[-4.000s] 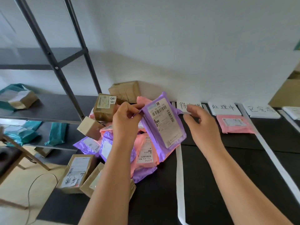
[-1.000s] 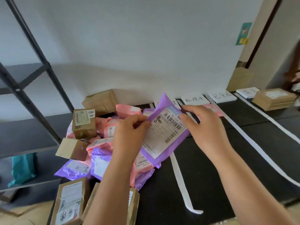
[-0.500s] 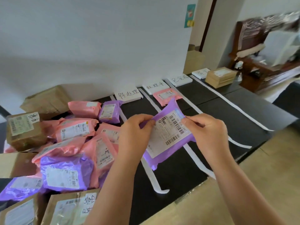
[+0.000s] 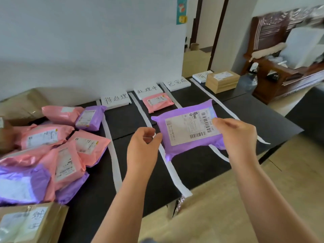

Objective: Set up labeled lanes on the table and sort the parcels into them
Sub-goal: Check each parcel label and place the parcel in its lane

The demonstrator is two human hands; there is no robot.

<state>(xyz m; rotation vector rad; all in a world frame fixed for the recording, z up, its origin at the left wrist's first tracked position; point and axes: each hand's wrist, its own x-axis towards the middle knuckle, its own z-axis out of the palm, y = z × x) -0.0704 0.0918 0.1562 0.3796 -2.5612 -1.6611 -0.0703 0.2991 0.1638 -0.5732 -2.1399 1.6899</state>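
Swung right since last frames; you're now over table [image 4: 254, 111] lanes. Purple parcel [image 4: 189, 130] in air, straddling tape strip [image 4: 219, 153]. R hand [image 4: 238, 137] pinches its right edge; L hand [image 4: 142, 144] curled at left edge, grip unclear. Commit to 1 lane, land it fully inside.

Four white label cards [image 4: 115, 100] stand along the far edge of the worktop [image 4: 126, 120]. Four white tape strips [image 4: 113, 155] run across it. At least three purple parcels [image 4: 187, 130], at least five pink parcels [image 4: 46, 136] and at least three brown boxes [image 4: 221, 81] are visible.
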